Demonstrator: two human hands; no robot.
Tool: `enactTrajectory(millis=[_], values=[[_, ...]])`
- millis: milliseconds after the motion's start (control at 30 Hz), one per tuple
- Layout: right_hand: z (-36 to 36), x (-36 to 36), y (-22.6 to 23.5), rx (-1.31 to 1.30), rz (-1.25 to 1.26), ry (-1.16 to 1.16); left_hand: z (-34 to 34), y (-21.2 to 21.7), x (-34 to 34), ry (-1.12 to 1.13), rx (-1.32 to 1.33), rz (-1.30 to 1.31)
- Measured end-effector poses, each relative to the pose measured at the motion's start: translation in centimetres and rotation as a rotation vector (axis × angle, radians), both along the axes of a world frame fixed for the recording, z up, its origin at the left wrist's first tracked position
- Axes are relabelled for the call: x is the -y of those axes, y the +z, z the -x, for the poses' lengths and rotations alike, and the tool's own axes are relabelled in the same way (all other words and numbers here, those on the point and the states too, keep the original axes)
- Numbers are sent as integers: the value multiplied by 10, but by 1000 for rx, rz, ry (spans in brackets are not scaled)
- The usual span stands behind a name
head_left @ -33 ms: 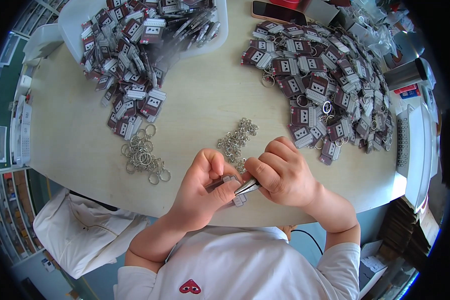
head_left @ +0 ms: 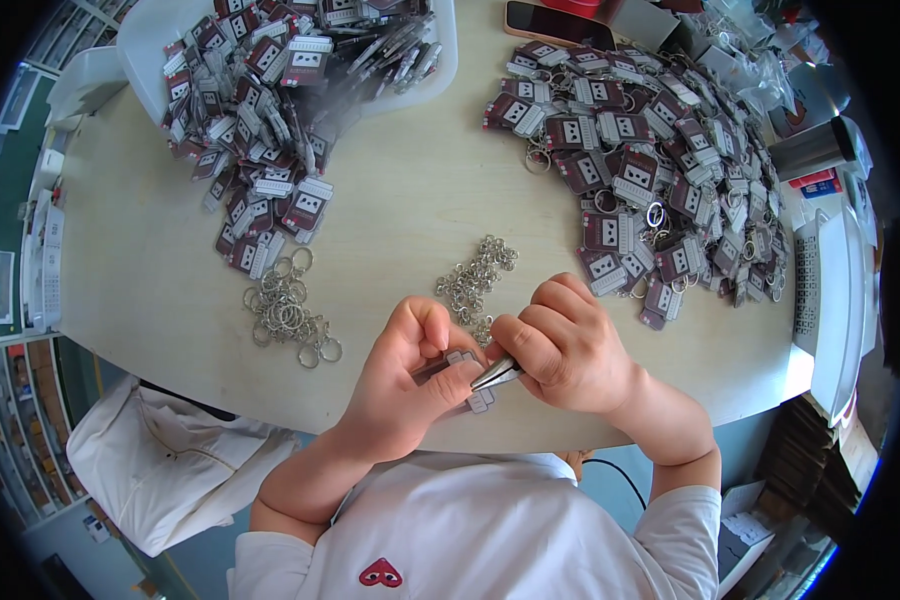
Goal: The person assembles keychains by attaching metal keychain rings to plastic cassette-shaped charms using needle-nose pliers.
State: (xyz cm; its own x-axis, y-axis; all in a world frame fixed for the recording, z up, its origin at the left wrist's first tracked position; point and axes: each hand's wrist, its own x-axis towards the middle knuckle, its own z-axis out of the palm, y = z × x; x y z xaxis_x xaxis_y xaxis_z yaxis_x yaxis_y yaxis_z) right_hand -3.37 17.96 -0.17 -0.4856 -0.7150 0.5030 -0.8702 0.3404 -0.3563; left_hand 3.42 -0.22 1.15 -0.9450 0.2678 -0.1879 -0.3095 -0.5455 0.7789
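Near the table's front edge, my left hand (head_left: 395,385) pinches a flat clear-edged keychain charm (head_left: 483,399) between thumb and fingers. My right hand (head_left: 565,345) is closed around a pair of pliers (head_left: 496,373), whose metal jaws meet the charm beside my left thumb. Whether a small ring sits in the jaws is too small to tell. Just beyond my hands lies a small heap of little chain links and rings (head_left: 475,280). To the left is a pile of larger split rings (head_left: 285,310).
A white bin (head_left: 448,60) at the back left spills loose charms (head_left: 255,150) onto the table. At the right is a big heap of charms with rings attached (head_left: 660,170). A phone (head_left: 558,25) lies at the back, and a steel tumbler (head_left: 815,150) at the far right.
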Motion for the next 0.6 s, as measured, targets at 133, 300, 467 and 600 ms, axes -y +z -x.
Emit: enactTrajectory(millis=[133, 300, 467, 600], values=[[2, 2, -1, 16, 1, 16, -1, 4, -2, 48, -23, 84], [23, -19, 10, 112, 26, -149, 4, 3, 23, 63, -216, 758], [83, -94, 22, -144, -6, -930, 27, -25, 85, 399, -547, 1846], [91, -98, 42, 49, -66, -1114, 37, -35, 108, 340, -469, 2038]])
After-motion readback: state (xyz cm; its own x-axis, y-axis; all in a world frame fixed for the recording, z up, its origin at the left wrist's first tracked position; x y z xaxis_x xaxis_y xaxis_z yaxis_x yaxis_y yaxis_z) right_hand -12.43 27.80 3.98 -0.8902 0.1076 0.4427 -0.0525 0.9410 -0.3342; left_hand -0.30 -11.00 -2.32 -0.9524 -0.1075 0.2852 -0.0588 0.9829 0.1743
